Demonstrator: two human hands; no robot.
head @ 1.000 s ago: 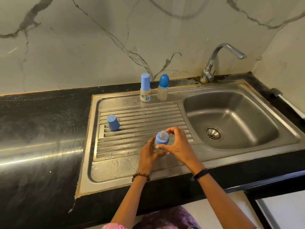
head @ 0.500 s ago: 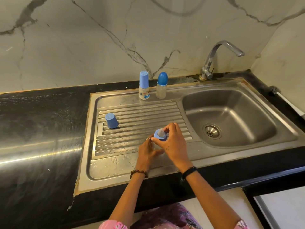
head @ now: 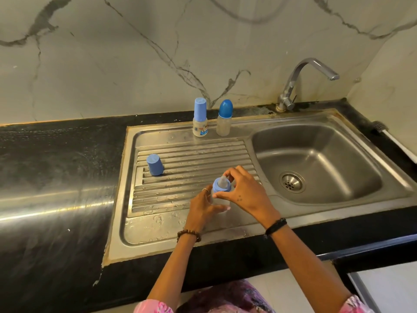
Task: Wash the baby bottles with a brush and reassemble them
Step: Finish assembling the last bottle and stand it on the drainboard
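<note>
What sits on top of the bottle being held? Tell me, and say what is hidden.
On the held bottle sit a blue ring and a clear teat, uncapped. The left hand grips its body; the right hand pinches the ring. The hands hide the bottle's base and contents.

You had a brushed steel sink [head: 394,177], dull sheen | ribbed steel drainboard [head: 191,154], wet streaks | glossy black stone counter [head: 56,177] | veined marble-look wall [head: 112,53], smooth | polished chrome tap [head: 300,73] | bottle [head: 220,199] clear plastic, matt blue plastic collar [head: 216,188] | loose cap [head: 154,164] matt blue plastic
</note>
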